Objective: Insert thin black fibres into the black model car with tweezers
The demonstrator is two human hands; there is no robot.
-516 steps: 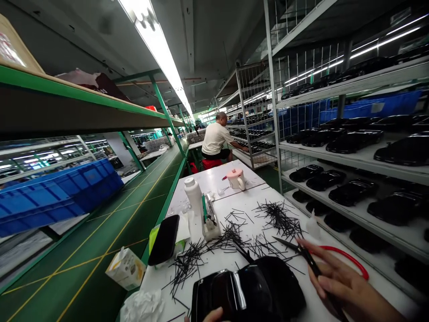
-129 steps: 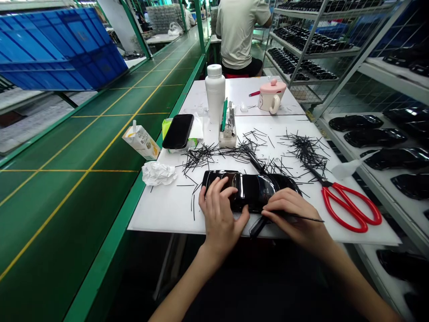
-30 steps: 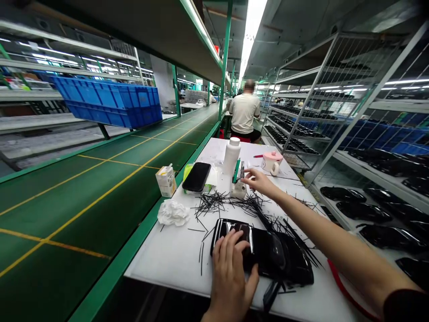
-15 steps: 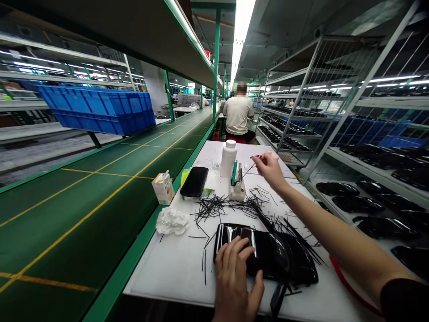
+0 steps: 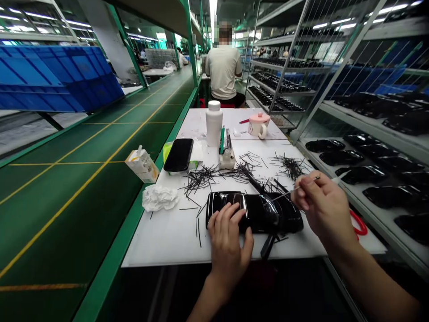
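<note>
- The left hand [image 5: 229, 239] lies across one end of a glossy black car-shaped body [image 5: 261, 219], its fingers released and spread flat over the top, the thumb apart along the near side.
- The right hand [image 5: 323, 208] has its fingers pinched on a thin, straight stick [image 5: 281, 197] slanting down towards the car-shaped body's window area; whether the tip touches cannot be told.
- The car-shaped body sits near the front edge of a white surface [image 5: 161, 241], a flat black handle [image 5: 268, 247] jutting out at its near side.
- Just behind it, loose thin black strips [image 5: 201, 179] are scattered, with a denser heap [image 5: 291, 166] to the right.
- Red scissor-style handle loops [image 5: 359, 227] show partly behind the right wrist.
- Beyond the strips stand a small pale holder [image 5: 227, 161] with a slim green tool [image 5: 221, 141], a white plastic bottle [image 5: 213, 125] and a pink-lidded cream mug [image 5: 256, 129].
- Left of these lie a black phone [image 5: 179, 154] and crumpled white tissue [image 5: 160, 198].
</note>
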